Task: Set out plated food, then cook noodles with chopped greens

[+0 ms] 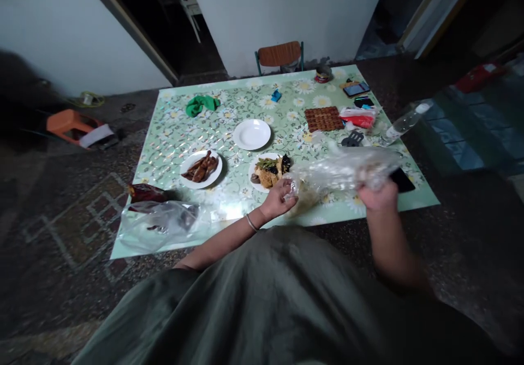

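From my feed: both hands on one clear plastic bag (pixel 344 171), stretched sideways just above the near edge of the floral mat (pixel 172 136) on the floor. Left hand (pixel 279 198) has its grip pinched closed on the bag's left end, right beside the mixed-food plate (pixel 268 171). Right hand (pixel 379 193) is fisted tight around the bag's other end, well right of that plate. Bag looks slack and crumpled, with some pale food in the right end (too blurred to identify).

My read: the bag is being tipped or worked toward the mixed-food plate. Next move would call for lifting the right end and keeping the mouth over the plate rim.

Around the mixed-food plate:
- plate of brown pieces (pixel 201 168) to its left
- empty white plate (pixel 252 134) just beyond it
- second plastic bag (pixel 158 224) lying far left, at the mat's near corner
- brown tray (pixel 323 118) beyond and right
- water bottle (pixel 405 120) on its side, far right
- green cloth (pixel 201 105) far back left
- phone (pixel 356 88) at the far right corner
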Demonstrator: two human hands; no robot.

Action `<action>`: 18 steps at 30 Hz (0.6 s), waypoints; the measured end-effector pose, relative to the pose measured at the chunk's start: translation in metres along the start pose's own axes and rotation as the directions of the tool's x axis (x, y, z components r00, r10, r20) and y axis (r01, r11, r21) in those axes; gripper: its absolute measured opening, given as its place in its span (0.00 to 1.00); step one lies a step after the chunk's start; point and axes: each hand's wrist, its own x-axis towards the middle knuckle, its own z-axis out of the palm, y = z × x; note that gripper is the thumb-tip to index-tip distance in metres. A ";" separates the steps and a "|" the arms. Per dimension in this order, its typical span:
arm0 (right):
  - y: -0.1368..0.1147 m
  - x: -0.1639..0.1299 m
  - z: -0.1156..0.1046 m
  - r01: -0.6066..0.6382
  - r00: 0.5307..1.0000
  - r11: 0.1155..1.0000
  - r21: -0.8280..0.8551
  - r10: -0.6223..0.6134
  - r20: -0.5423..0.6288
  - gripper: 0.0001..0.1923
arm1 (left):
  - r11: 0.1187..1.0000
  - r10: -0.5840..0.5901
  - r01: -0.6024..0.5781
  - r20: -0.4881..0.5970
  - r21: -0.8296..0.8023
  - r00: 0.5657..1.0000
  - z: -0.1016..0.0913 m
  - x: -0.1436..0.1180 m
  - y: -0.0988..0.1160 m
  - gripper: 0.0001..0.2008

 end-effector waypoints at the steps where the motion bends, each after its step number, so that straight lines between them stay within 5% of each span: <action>1: 0.015 0.001 0.009 -0.016 0.999 0.996 -0.092 0.020 0.044 0.10 | 1.000 0.001 -0.001 -0.009 0.021 1.000 -0.002 -0.003 0.000 0.09; 3: 0.046 -0.002 0.025 -0.009 0.983 0.941 -0.338 0.070 0.168 0.12 | 0.998 -0.021 0.024 -0.054 0.055 0.998 -0.004 -0.009 -0.001 0.08; 5: 0.075 -0.010 0.035 0.088 0.939 0.761 -0.642 0.152 0.309 0.11 | 0.996 -0.054 0.063 -0.129 0.068 0.990 -0.007 -0.015 -0.005 0.09; 7: 0.096 -0.021 0.037 0.288 0.863 0.415 -0.863 0.278 0.422 0.11 | 0.994 -0.073 0.086 -0.186 0.061 0.980 -0.011 -0.021 -0.011 0.12; 9: 0.108 -0.033 0.036 0.483 0.776 0.033 -0.875 0.446 0.445 0.13 | 0.996 -0.066 0.077 -0.204 0.048 0.977 -0.016 -0.028 -0.018 0.17; 12: 0.110 -0.050 0.041 0.611 0.709 -0.263 -0.747 0.602 0.368 0.14 | 0.999 -0.037 0.041 -0.169 0.022 0.985 -0.022 -0.040 -0.024 0.20; 15: 0.110 -0.067 0.062 0.625 0.705 -0.216 -0.750 0.569 0.423 0.16 | 1.000 0.015 -0.015 -0.069 -0.011 0.997 -0.024 -0.051 -0.021 0.19; 18: 0.117 -0.082 0.093 0.482 0.741 0.073 -0.873 0.499 0.450 0.18 | 0.994 0.093 -0.092 0.022 -0.063 0.995 -0.026 -0.061 -0.015 0.19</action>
